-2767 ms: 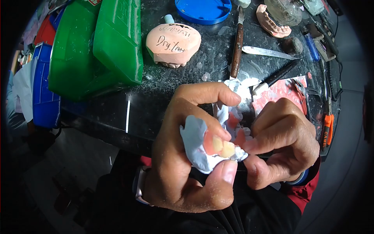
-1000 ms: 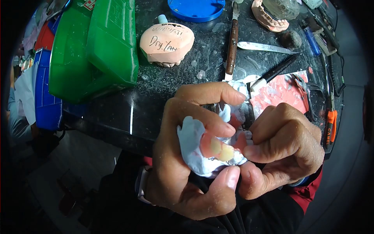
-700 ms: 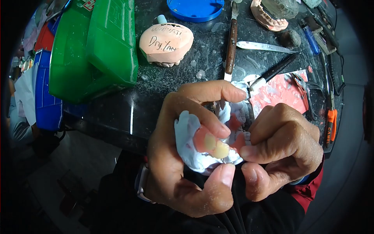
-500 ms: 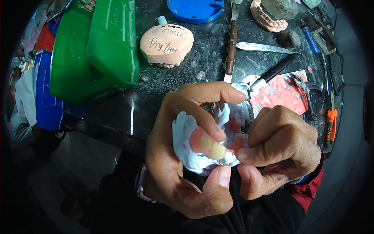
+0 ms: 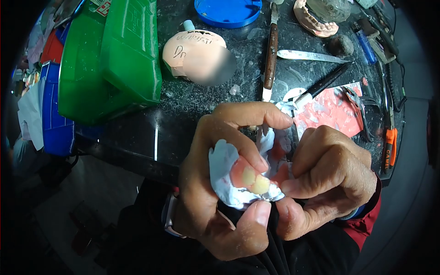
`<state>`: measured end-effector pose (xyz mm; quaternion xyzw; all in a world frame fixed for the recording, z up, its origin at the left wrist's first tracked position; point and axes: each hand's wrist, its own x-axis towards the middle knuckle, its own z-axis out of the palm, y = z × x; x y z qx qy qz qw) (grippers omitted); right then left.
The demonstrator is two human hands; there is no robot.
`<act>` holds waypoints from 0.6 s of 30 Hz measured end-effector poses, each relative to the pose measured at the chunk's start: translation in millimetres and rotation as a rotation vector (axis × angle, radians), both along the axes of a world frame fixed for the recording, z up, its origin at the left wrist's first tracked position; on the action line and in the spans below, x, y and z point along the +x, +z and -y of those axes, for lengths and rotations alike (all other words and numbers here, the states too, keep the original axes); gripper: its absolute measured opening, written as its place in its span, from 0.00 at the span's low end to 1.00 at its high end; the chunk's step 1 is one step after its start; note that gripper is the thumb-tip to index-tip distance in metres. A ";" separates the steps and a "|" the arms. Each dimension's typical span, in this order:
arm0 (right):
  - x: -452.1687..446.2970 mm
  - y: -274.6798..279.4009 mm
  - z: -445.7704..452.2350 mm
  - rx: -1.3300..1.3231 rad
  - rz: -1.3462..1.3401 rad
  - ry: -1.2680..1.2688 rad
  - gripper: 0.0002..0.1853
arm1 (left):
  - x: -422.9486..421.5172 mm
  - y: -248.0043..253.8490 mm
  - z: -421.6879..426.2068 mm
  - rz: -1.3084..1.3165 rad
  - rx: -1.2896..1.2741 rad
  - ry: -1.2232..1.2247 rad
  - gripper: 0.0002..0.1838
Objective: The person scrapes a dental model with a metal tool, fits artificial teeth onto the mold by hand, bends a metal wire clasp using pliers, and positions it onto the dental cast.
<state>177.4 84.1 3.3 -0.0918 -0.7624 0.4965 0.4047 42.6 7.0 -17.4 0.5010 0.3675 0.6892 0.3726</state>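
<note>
A pale bluish-white dental cast (image 5: 222, 167) with pink material and yellowish teeth (image 5: 255, 180) on it is gripped by my left hand (image 5: 206, 188), its thumb below and fingers curled over the top. My right hand (image 5: 332, 178) has thumb and index finger close together at the cast's right edge, the other fingers curled in. Whether something small sits between those fingertips is hidden. More of the cast, with pink parts, shows between the two hands.
On the dark table (image 5: 183, 105) are a green container (image 5: 130, 50), a pink cast (image 5: 195, 50), a blue lid (image 5: 229, 13), a brown-handled knife (image 5: 271, 57), a metal tool (image 5: 311, 56), a black-handled tool (image 5: 327, 83), a pink-smeared sheet (image 5: 327, 112) and a horseshoe-shaped cast (image 5: 316, 23).
Both hands and the cast have shifted slightly between frames, and the cast has tilted a little. The hold stays much the same. A blurred patch now covers part of the pink cast.
</note>
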 end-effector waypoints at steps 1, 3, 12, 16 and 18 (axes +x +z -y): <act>0.2 0.1 0.5 -0.009 0.004 -0.003 0.14 | -0.4 -1.3 -1.0 -0.010 0.011 -0.009 0.20; 0.0 -0.6 1.0 -0.011 -0.005 -0.013 0.14 | -1.2 -2.6 -1.3 -0.037 0.008 -0.031 0.24; 1.0 1.9 0.4 0.054 0.012 0.003 0.13 | -4.4 0.2 -2.3 -0.068 0.055 -0.121 0.35; 0.4 3.2 3.3 0.074 0.020 0.020 0.12 | -7.3 -2.7 -2.7 -0.104 0.071 -0.128 0.33; 0.8 5.5 3.3 0.078 0.046 0.032 0.14 | -8.0 -0.6 -0.2 -0.018 0.018 -0.160 0.31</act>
